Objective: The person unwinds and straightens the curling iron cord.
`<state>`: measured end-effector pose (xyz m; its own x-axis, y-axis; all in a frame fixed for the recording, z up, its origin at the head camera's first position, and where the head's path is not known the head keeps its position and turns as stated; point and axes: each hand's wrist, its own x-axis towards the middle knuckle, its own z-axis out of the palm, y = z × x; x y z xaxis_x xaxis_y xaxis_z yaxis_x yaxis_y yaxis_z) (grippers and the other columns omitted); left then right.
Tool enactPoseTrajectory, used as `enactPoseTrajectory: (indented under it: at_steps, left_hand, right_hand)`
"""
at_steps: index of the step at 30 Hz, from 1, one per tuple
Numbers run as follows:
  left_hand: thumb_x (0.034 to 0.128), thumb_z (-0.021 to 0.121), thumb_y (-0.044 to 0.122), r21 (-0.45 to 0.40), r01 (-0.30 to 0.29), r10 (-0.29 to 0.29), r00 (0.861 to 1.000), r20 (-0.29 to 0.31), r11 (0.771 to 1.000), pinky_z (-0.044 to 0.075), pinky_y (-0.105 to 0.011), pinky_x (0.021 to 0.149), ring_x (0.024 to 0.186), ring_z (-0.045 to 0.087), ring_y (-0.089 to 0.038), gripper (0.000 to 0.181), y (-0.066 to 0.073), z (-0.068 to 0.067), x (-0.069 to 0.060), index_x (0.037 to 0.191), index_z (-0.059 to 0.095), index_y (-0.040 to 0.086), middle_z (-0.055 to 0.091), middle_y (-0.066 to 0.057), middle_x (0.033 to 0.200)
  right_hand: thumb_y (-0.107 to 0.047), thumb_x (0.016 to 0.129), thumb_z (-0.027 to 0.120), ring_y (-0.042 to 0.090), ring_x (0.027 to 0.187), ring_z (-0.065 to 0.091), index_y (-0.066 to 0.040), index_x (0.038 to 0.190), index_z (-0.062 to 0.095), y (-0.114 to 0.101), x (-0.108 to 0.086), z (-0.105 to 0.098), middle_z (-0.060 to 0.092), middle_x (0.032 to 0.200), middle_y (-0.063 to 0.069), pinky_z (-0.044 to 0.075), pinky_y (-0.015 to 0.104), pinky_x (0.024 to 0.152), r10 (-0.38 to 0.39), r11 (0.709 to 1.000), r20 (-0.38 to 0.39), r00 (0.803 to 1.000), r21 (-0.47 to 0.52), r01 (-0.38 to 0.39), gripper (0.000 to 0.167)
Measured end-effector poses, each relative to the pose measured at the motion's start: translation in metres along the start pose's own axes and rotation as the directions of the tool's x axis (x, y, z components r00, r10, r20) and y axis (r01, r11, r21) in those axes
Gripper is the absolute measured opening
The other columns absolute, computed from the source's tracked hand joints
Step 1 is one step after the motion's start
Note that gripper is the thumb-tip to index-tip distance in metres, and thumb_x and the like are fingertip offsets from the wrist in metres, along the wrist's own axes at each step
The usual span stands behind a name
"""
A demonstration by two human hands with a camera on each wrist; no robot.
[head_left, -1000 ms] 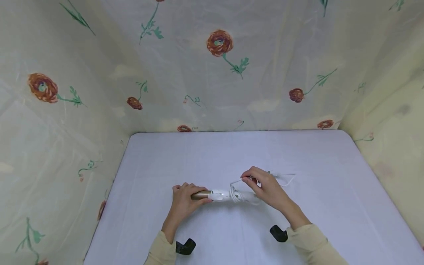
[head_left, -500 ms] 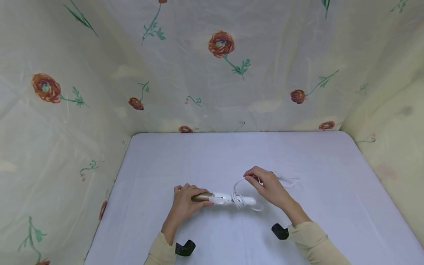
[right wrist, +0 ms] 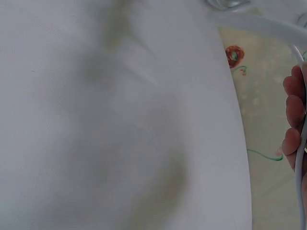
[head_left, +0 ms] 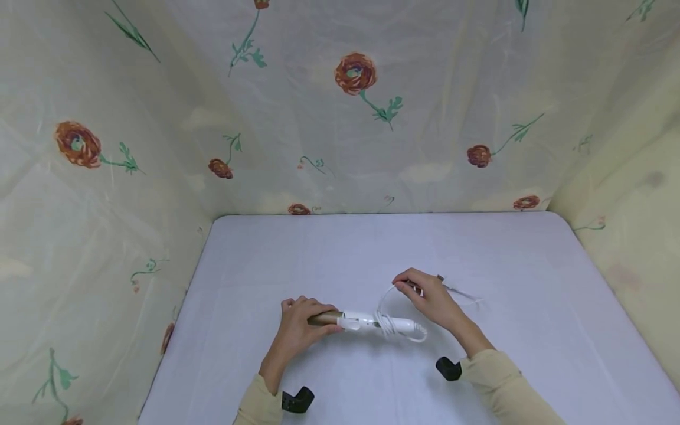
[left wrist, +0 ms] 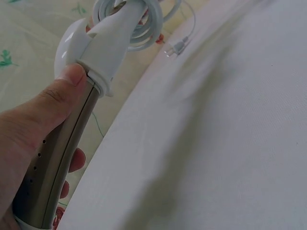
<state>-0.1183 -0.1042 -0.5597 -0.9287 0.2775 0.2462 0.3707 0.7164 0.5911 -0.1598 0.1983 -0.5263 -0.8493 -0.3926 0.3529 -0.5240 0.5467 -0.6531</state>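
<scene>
A curling iron with a white handle [head_left: 357, 321] and a bronze barrel [head_left: 325, 318] is held level above the table. My left hand [head_left: 304, 324] grips the barrel, thumb near the white part, as the left wrist view also shows. Loops of white cord [head_left: 386, 323] are wound around the handle. My right hand [head_left: 432, 301] pinches a length of this cord up and to the right of the handle. In the left wrist view a white two-pin plug [left wrist: 177, 46] hangs from the cord. The right wrist view shows curled right fingers [right wrist: 293, 111] beside the cord [right wrist: 299, 175].
Under both hands lies a table with a pale cloth [head_left: 319, 254]. Flower-printed curtains [head_left: 425, 106] surround its back and sides. Black wrist mounts [head_left: 297, 400] stick out from the beige sleeves [head_left: 496, 378]. Loose cord [head_left: 467, 298] trails to the right behind my right hand.
My right hand has shifted slightly right with the cord. The cord between it and the loops now bows in a wider curve, and the handle's far end has come into view. My left hand keeps its grip.
</scene>
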Motion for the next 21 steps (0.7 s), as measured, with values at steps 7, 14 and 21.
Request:
enactPoseTrajectory:
  at_steps: [7,14,21]
  left_hand:
    - [0.0661,0.077,0.053,-0.013,-0.039,0.039,0.999,-0.007,0.999,0.023,-0.039,0.083,0.081,0.05,-0.004,0.039,-0.002,0.0,0.0,0.1,0.073,0.033,0.069,0.013,0.086]
    - [0.0669,0.077,0.051,-0.044,-0.029,0.029,1.0,-0.005,0.999,0.022,-0.038,0.083,0.081,0.049,-0.004,0.039,-0.002,0.0,0.0,0.101,0.073,0.032,0.069,0.013,0.087]
    - [0.0674,0.078,0.049,-0.058,-0.016,0.015,1.0,-0.015,0.998,0.021,-0.038,0.083,0.08,0.049,-0.005,0.039,0.0,-0.002,0.001,0.101,0.073,0.031,0.069,0.013,0.087]
  right_hand:
    - [-0.016,0.094,0.059,0.001,0.073,0.052,-0.014,0.101,0.066,0.014,-0.005,0.011,0.067,0.091,-0.005,0.046,0.022,0.066,0.081,0.996,0.051,0.995,0.025,-0.082,0.01]
    - [-0.017,0.095,0.056,0.005,0.079,0.06,-0.01,0.105,0.065,0.016,-0.015,0.023,0.068,0.095,-0.002,0.049,0.023,0.07,0.135,0.989,0.109,0.985,0.052,-0.142,0.015]
    - [-0.014,0.095,0.057,0.012,0.088,0.064,-0.01,0.105,0.067,0.015,-0.022,0.035,0.07,0.099,0.001,0.05,0.026,0.076,0.12,0.99,0.076,0.99,0.063,-0.125,0.014]
